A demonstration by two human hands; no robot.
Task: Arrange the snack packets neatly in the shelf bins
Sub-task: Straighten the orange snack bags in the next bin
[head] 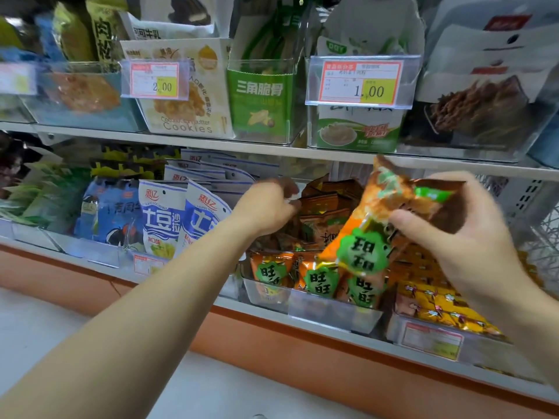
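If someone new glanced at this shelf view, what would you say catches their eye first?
Most likely the orange snack packet with green badges, held up by the right hand in front of the lower shelf. Just left of it, the left hand reaches into the bin of brown-orange packets. Above, the price tag reading 1.00 stands out on the upper shelf.

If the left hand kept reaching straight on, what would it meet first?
Probably the brown packets stacked at the back of the bin; the left hand already looks almost on them, though depth is hard to judge.
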